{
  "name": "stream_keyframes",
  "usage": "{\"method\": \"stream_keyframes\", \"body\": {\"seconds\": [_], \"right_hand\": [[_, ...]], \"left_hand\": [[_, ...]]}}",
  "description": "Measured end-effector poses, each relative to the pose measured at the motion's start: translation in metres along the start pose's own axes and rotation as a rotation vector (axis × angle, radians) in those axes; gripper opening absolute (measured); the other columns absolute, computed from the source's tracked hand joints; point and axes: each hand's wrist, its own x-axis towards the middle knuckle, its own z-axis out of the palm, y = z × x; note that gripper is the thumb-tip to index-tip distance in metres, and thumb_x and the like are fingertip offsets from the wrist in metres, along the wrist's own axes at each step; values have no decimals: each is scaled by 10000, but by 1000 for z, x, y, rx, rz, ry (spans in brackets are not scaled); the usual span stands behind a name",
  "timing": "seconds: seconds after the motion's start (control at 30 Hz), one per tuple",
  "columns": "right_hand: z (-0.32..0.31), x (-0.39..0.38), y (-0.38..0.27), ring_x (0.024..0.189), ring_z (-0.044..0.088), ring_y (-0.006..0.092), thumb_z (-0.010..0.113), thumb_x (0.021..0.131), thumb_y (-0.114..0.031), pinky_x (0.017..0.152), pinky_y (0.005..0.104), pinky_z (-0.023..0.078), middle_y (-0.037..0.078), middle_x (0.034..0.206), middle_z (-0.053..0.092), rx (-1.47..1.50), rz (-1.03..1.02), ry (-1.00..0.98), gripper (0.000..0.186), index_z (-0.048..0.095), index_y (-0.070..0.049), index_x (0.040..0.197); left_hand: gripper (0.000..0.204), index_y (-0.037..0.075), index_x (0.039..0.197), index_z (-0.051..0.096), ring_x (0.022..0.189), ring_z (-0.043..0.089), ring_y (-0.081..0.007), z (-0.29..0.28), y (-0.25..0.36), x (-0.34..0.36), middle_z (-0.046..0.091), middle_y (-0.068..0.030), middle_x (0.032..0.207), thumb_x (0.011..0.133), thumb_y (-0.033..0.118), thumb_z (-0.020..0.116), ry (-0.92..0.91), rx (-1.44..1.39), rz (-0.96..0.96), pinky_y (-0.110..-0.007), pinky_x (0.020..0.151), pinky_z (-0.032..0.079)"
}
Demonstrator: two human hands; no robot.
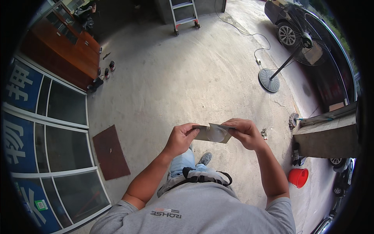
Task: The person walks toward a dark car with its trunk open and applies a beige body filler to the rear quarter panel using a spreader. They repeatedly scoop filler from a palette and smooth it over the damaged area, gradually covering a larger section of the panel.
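In front of my waist, my left hand grips the left end of a thin, flat grey-olive piece, thumb on its face. My right hand is closed on the right end of it, fingers along the upper edge. The piece has a pale rounded patch in its middle and a step or split at its top edge; I cannot tell whether it is one sheet or two. Below it show my jeans and one grey shoe.
Glass doors and a red-brown mat lie left, a wooden cabinet and shoes behind. Ahead are a ladder and cable. At right stand a fan, parked car, concrete ledge and red bucket.
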Motion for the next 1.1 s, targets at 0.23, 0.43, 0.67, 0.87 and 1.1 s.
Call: {"method": "stream_keyframes", "body": {"seconds": [0.23, 0.43, 0.67, 0.87, 1.1], "right_hand": [[-91, 139, 9, 926, 714, 330, 620, 886, 97, 793, 398, 567, 176, 1070, 733, -729, -74, 138, 235, 718, 32, 1089], [-109, 284, 27, 1163, 662, 370, 702, 806, 29, 1062, 532, 491, 116, 1235, 707, -1073, -787, 408, 398, 726, -128, 1171], [-143, 428, 22, 1287, 587, 309, 747, 766, -47, 1113, 517, 429, -4, 1388, 637, -1134, -647, 269, 520, 734, -261, 1240], [-226, 517, 27, 1243, 615, 298, 739, 791, -61, 1077, 512, 451, 12, 1333, 680, -1041, -678, 393, 427, 739, -208, 1192], [-364, 601, 56, 1183, 637, 286, 737, 776, -65, 999, 481, 505, 10, 1286, 691, -1028, -615, 414, 415, 745, -208, 1166]], "left_hand": [[220, -28, 1207, 678, 920, 678, -108, -60, 11, 148, 724, -56, 1020, 1037, 80, 587, 15, -249, -143, -281, 844, 571], [288, -7, 1317, 586, 1016, 696, -171, -132, 54, 299, 697, -97, 1150, 1071, 128, 522, 61, -737, -123, -349, 961, 583], [239, -3, 1217, 650, 1039, 711, -199, -179, 111, 442, 717, -111, 1149, 1042, 99, 523, 76, -759, -140, -364, 973, 576], [219, -11, 1204, 622, 1032, 717, -217, -178, 128, 570, 717, -135, 1141, 1027, 83, 535, 161, -692, -181, -376, 974, 578], [212, -11, 1175, 644, 1018, 721, -217, -134, 163, 755, 719, -127, 1131, 1018, 78, 532, 39, -691, -161, -377, 949, 596]]}}
